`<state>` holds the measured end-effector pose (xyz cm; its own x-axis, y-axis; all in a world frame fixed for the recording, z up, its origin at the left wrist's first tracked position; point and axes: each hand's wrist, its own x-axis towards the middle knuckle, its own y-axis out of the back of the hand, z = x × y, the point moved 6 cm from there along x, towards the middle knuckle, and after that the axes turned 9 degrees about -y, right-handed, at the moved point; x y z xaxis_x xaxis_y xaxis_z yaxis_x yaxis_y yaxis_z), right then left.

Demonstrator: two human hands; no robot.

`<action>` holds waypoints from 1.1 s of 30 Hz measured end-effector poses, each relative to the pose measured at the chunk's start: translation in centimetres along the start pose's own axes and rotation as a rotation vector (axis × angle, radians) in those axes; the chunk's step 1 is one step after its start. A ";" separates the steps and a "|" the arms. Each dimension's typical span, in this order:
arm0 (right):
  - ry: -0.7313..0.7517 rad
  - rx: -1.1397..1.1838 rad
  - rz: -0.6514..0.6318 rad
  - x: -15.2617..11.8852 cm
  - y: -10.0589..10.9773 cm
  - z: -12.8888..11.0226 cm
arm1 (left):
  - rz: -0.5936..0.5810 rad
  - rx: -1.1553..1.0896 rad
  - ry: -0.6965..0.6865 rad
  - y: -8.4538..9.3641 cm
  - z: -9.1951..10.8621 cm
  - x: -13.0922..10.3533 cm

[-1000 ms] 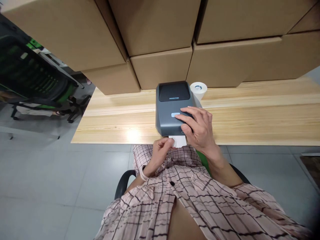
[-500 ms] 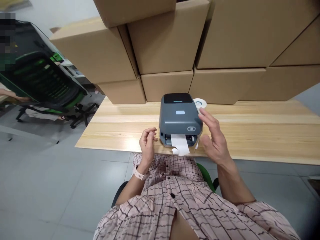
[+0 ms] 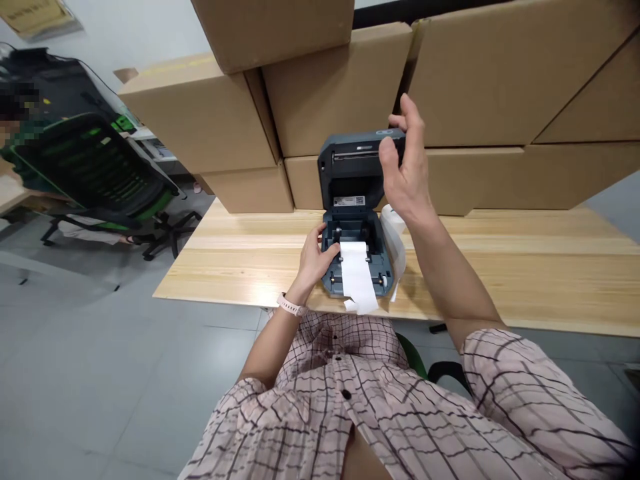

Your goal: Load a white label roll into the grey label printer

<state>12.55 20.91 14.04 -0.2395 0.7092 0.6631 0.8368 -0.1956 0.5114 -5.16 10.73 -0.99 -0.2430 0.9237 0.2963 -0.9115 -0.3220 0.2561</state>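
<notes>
A dark grey label printer stands on the wooden table with its lid raised and its base exposed. My right hand grips the right front edge of the lid, thumb on the inner side. My left hand rests on the left rim of the base, its thumb near the paper. A strip of white label paper runs from inside the base over the front edge, its end torn or folded. Beside the printer's right side is a white paper roll with a loose end hanging forward.
Stacked cardboard boxes line the back of the wooden table. At the left, beyond the table, a person sits at a green and black office chair. The table's front edge runs close to my lap.
The printer's lid has swung up, with my right hand now holding it. My left hand has moved right onto the base. The inside of the printer has come into view.
</notes>
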 end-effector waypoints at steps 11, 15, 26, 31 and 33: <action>0.015 -0.153 -0.005 -2.2 0.6 -1.1 | 0.025 0.012 0.015 0.1 -0.5 -0.4; 0.028 -0.109 -0.609 -8.6 -4.3 -0.4 | 0.034 0.012 -0.001 0.0 -0.5 -0.4; 0.050 0.063 -0.859 -10.0 -5.0 1.4 | -0.036 -0.173 -0.065 0.3 -0.8 -0.1; -0.085 0.598 -0.717 -11.3 1.9 2.8 | -0.012 -0.188 -0.078 0.2 -0.5 -0.6; -0.104 0.737 -0.562 -12.6 5.9 4.6 | -0.010 -0.175 -0.068 0.1 -0.4 -0.7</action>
<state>22.76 13.98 6.16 -0.6886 0.6333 0.3532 0.7212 0.6490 0.2424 -5.25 10.11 -1.57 -0.2157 0.9086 0.3576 -0.9590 -0.2661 0.0974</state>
